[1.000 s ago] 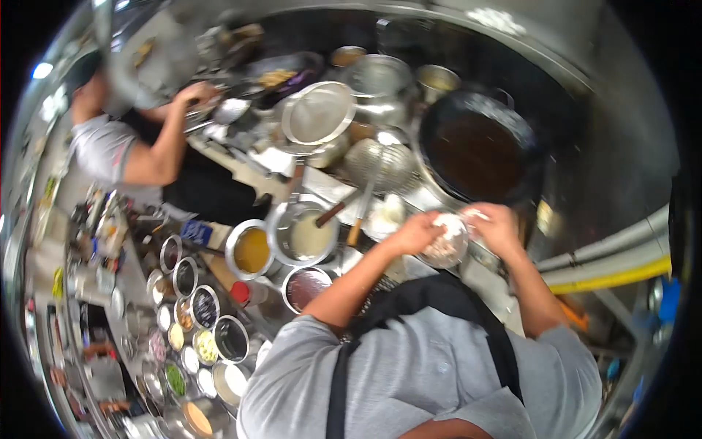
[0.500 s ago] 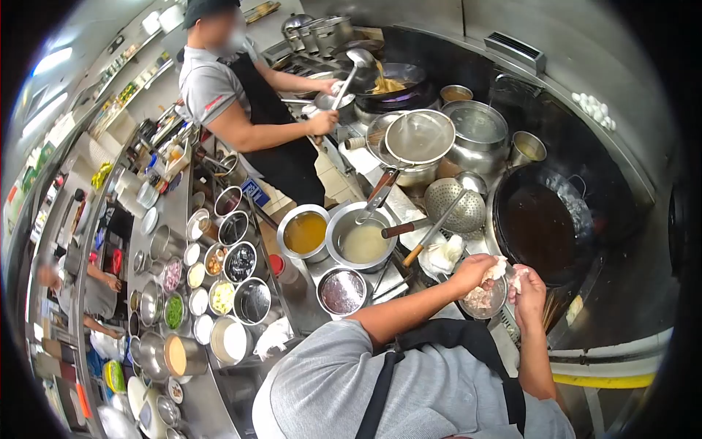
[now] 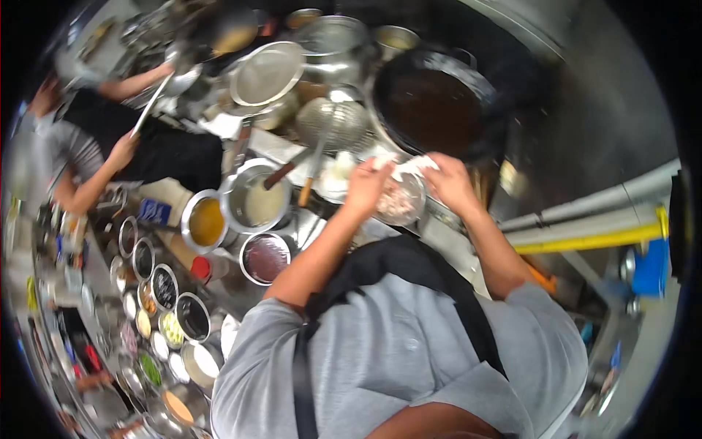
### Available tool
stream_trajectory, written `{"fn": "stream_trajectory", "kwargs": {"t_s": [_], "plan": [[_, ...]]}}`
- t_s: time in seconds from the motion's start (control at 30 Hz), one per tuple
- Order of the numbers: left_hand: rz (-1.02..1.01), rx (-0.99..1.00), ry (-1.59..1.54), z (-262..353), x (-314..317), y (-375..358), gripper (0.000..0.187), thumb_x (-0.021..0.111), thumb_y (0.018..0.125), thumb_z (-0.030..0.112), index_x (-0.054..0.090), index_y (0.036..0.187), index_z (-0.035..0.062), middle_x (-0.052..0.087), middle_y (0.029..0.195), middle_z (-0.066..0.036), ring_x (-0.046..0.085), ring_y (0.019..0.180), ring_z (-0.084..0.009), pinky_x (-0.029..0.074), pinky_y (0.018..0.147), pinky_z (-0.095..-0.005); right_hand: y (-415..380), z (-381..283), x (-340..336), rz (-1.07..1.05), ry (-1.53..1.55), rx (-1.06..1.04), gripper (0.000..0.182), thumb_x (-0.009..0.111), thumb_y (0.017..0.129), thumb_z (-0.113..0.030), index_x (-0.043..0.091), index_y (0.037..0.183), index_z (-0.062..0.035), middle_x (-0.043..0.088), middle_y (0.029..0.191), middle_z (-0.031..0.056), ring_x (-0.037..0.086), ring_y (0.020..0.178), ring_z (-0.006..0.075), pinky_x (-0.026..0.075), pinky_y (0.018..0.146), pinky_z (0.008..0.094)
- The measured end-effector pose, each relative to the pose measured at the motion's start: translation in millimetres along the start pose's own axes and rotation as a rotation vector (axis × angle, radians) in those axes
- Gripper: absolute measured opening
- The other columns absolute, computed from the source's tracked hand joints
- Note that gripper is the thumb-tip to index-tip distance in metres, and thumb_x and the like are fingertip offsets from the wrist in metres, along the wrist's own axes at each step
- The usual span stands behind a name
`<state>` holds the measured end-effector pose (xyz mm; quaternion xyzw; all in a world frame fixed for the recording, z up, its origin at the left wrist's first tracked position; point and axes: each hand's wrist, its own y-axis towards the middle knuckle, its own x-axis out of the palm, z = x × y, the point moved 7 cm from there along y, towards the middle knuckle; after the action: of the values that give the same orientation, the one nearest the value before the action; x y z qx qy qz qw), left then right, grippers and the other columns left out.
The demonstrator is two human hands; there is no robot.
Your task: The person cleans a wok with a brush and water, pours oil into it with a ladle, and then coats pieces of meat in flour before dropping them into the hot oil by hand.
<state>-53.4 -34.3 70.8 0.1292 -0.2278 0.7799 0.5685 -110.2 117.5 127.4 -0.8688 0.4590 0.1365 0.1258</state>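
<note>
Just above a metal bowl (image 3: pixel 398 208) of pale pinkish raw meat pieces, my left hand (image 3: pixel 368 189) pinches one end of a whitish, blurred strip (image 3: pixel 408 168). My right hand (image 3: pixel 450 183) grips its other end, fingers closed. The strip looks like pale raw meat, but blur hides its exact kind. Left of my left hand lies a bunched white cloth (image 3: pixel 338 170). A perforated ladle (image 3: pixel 329 124) with a wooden handle rests behind it.
A large wok (image 3: pixel 431 102) of dark liquid sits beyond my hands. Pots of yellow liquid (image 3: pixel 205 223) and cloudy liquid (image 3: pixel 263 201) stand at left, beside a dark red pot (image 3: pixel 265 257). Several ingredient tubs (image 3: pixel 164 287) line the counter. A co-worker (image 3: pixel 110 139) holds a long-handled ladle.
My head view has swung right, so the scene shifts left. My hands stay by the meat bowl, with the white strip now stretched between them.
</note>
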Motion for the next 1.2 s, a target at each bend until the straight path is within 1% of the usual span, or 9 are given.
{"fn": "stream_trajectory", "kwargs": {"t_s": [0.07,0.23,0.37,0.43,0.7,0.8,1.0,1.03,1.2], "plan": [[-0.049,-0.010,-0.010,8.1,5.1,-1.2,0.009,0.059,0.089,0.011,0.059,0.094,0.0034,0.060,0.073,-0.002,0.054,0.057,-0.0078,0.043,0.048,-0.0215,8.1,18.1,-0.2,-0.080,0.574,0.121,0.017,0.053,0.085,-0.008,0.059,0.098,0.0015,0.055,0.071,0.0035,0.049,0.059,0.0067,0.037,0.046,0.0213],[-0.106,-0.016,0.022,10.5,22.1,-4.6,0.018,0.055,0.091,0.020,0.059,0.096,0.0038,0.057,0.073,0.000,0.050,0.057,-0.0073,0.039,0.048,-0.0211,0.4,2.2,5.5,-0.156,0.971,0.213,0.009,0.054,0.086,-0.006,0.058,0.094,-0.0020,0.055,0.071,0.0045,0.048,0.055,0.0077,0.040,0.045,0.0222],[-0.271,-0.055,0.366,-0.1,34.8,-6.9,0.022,0.047,0.094,0.022,0.056,0.103,0.0028,0.060,0.090,-0.003,0.050,0.069,-0.0089,0.043,0.060,-0.0259,7.7,7.4,5.0,-0.010,0.463,0.124,0.005,0.060,0.087,-0.010,0.059,0.090,-0.0058,0.050,0.060,-0.0014,0.043,0.046,0.0049,0.033,0.038,0.0212],[-0.365,0.288,0.715,7.8,43.6,-6.8,0.021,0.047,0.094,0.020,0.057,0.100,0.0017,0.059,0.086,-0.003,0.051,0.075,-0.0096,0.044,0.068,-0.0278,8.4,0.9,-6.5,0.008,0.401,0.111,0.006,0.059,0.088,-0.011,0.058,0.090,-0.0051,0.052,0.063,-0.0006,0.041,0.044,0.0042,0.033,0.037,0.0203],[-0.304,0.254,0.731,29.1,40.7,-19.6,0.023,0.048,0.092,0.015,0.058,0.106,-0.0005,0.061,0.086,-0.007,0.054,0.082,-0.0124,0.044,0.076,-0.0282,20.8,0.8,-39.0,0.197,0.502,0.051,0.007,0.060,0.086,-0.008,0.060,0.092,-0.0037,0.048,0.059,-0.0016,0.040,0.043,0.0040,0.032,0.036,0.0201],[-0.220,0.215,0.363,42.9,12.9,-18.8,0.024,0.049,0.093,0.018,0.059,0.107,0.0004,0.059,0.087,0.001,0.049,0.076,-0.0074,0.042,0.069,-0.0245,26.9,13.8,-74.4,0.328,0.613,0.050,0.006,0.059,0.087,-0.007,0.057,0.092,-0.0045,0.048,0.063,-0.0011,0.039,0.043,0.0039,0.031,0.034,0.0180],[-0.279,0.184,0.727,46.2,-0.3,-4.7,0.027,0.052,0.092,0.023,0.063,0.102,-0.0003,0.060,0.083,0.000,0.052,0.076,-0.0076,0.041,0.070,-0.0236,15.3,-17.4,2.3,-0.161,0.255,0.026,0.045,0.055,0.087,-0.003,0.051,0.130,-0.0155,0.058,0.079,-0.0033,0.048,0.061,0.0035,0.039,0.049,0.0187],[-0.242,0.361,0.649,59.3,10.9,-7.7,0.034,0.051,0.092,0.029,0.057,0.076,-0.0006,0.053,0.062,-0.002,0.050,0.062,-0.0107,0.041,0.057,-0.0332,14.7,-16.0,22.3,-0.247,0.273,-0.041,0.045,0.055,0.087,-0.005,0.050,0.130,-0.0146,0.060,0.090,-0.0024,0.049,0.066,0.0033,0.041,0.054,0.0195],[-0.213,0.324,0.911,60.5,8.7,-5.7,0.029,0.050,0.095,0.026,0.063,0.103,0.0012,0.061,0.082,-0.001,0.052,0.076,-0.0075,0.044,0.068,-0.0267,18.5,4.1,60.5,-0.359,0.335,-0.047,0.019,0.050,0.086,-0.009,0.058,0.102,-0.0022,0.057,0.078,-0.0021,0.049,0.067,0.0053,0.041,0.061,0.0215]]}}
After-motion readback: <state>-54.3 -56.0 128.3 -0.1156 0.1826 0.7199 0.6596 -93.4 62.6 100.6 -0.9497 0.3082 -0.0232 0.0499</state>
